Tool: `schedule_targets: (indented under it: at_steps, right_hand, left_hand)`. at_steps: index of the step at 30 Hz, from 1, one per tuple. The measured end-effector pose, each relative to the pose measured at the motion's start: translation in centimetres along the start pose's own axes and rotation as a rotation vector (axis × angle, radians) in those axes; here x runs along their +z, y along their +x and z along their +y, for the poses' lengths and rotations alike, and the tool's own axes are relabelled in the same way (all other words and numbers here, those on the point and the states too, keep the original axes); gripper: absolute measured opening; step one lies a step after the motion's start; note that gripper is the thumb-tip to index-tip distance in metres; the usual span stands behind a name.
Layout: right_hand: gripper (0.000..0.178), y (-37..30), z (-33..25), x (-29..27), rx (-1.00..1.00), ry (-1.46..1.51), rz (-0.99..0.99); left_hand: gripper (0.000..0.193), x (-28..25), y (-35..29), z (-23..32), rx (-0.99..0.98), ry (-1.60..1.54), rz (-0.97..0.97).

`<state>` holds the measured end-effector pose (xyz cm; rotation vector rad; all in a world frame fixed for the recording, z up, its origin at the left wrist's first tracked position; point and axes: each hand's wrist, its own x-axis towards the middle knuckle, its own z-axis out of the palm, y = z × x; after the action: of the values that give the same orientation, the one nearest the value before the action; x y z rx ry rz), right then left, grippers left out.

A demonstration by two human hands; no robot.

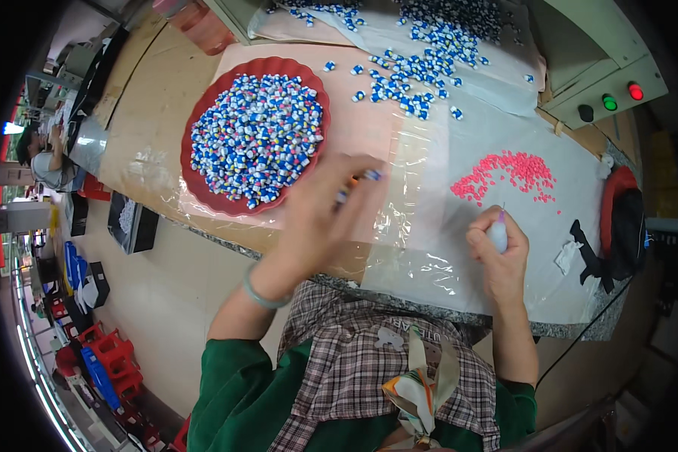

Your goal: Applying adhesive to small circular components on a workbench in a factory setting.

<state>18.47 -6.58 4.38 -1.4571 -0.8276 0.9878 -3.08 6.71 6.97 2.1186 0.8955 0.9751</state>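
Note:
My left hand (328,215), smeared by motion, is over the table just right of the scalloped red tray (191,192). Its fingertips pinch a small blue-and-white piece (372,175), and more small bits show against the fingers. A heap of blue, white, pink and yellow pieces (256,135) fills the tray. In my closed right hand (502,252) is a small white squeeze bottle (498,236) with a thin needle tip on a purple base, pointing up. Just beyond that tip lie many tiny flat pink pieces (516,172), spread on the white sheet.
Loose blue-and-white pieces (422,71) trail from under a machine (595,53) with lit green and red buttons. A pink-tinted jar (194,26) stands at the far left. A black-and-red object (621,222) lies at the right edge. Another person (50,158) sits farther left.

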Motion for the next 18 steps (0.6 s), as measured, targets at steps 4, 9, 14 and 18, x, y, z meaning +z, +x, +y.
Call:
schedule_targets:
  at_steps: [4,9,14,18]
  right_hand:
    - [0.01,0.1,0.5,-1.4,0.005,-0.031,-0.032]
    - [0.01,-0.1,0.6,-2.0,-0.022,-0.089,-0.042]
    - [0.01,-0.1,0.7,-2.4,-0.03,-0.102,-0.028]
    - [0.009,-0.3,0.6,-2.6,-0.04,-0.107,-0.039]
  left_hand:
    - [0.016,-6.3,2.8,-2.4,0.009,0.429,0.11]
    - [0.019,-7.2,5.3,-3.4,0.322,0.862,0.091]
    - [0.021,0.8,6.6,-3.1,0.386,0.45,-0.065]
    - [0.018,6.1,8.4,-5.0,0.361,0.43,-0.076]
